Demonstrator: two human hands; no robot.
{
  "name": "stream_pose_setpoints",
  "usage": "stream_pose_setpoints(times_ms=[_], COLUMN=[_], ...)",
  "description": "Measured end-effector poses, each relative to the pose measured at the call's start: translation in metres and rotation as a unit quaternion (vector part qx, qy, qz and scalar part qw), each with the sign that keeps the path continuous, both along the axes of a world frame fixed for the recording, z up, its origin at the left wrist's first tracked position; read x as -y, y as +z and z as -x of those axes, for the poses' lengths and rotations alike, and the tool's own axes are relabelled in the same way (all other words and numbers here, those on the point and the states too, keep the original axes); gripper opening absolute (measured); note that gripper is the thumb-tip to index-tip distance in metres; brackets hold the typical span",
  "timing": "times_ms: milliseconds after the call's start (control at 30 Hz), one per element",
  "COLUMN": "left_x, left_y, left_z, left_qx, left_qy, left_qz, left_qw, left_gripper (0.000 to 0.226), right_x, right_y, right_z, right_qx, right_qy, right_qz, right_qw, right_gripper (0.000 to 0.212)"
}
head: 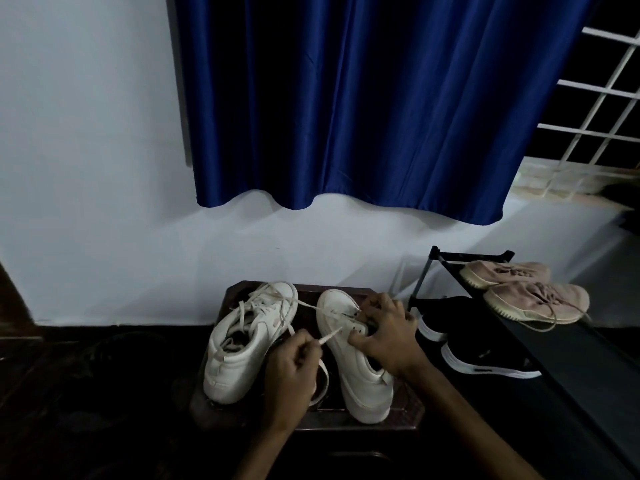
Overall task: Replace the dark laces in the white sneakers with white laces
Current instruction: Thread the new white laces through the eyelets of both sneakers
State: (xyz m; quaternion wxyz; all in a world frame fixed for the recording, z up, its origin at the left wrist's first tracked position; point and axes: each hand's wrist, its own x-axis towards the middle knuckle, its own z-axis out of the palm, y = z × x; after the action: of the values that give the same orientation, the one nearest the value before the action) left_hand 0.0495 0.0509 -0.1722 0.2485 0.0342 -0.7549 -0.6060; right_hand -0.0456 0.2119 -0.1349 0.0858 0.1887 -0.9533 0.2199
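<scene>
Two white sneakers stand on a small dark stool [398, 415]. The left sneaker [242, 348] carries a white lace, loosely threaded. On the right sneaker [360, 375] a white lace [330, 336] runs across the front eyelets. My left hand [294, 372] pinches the tip of that lace just left of the shoe. My right hand [384, 332] rests on the right sneaker's tongue and eyelet area, fingers spread and pressing on it. No dark lace is visible.
A black shoe rack [561, 358] stands to the right, with pink sneakers [533, 299] on top and black sneakers [485, 358] with white soles below. A blue curtain [363, 116] hangs on the white wall behind. The floor is dark.
</scene>
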Motion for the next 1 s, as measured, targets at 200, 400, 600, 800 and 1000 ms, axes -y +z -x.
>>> stream_pose_setpoints(times_ms=[200,400,600,800,1000], left_x=[0.011,0.01,0.012,0.013,0.01], left_y=[-0.033,-0.03,-0.037,-0.044,-0.037], left_z=[0.02,0.019,0.016,0.018,0.011], left_qx=[0.067,0.114,0.125,0.141,0.1], left_qy=[0.001,0.002,0.047,0.064,0.084], left_qz=[0.393,0.429,0.467,0.456,0.43], left_qw=[0.917,0.896,0.874,0.877,0.893], left_gripper=[0.026,0.018,0.033,0.038,0.025], right_x=[-0.001,0.041,0.099,0.103,0.093], right_y=[0.004,0.029,0.018,0.013,0.072], right_z=[-0.001,0.009,-0.001,-0.002,0.019], right_qx=[-0.021,-0.103,0.028,0.014,-0.038], right_qy=[0.015,0.085,0.139,0.121,0.018], right_qz=[-0.017,-0.105,-0.312,-0.26,-0.012], right_qw=[1.0,0.986,0.939,0.958,0.999], right_gripper=[0.046,0.042,0.026,0.024,0.022])
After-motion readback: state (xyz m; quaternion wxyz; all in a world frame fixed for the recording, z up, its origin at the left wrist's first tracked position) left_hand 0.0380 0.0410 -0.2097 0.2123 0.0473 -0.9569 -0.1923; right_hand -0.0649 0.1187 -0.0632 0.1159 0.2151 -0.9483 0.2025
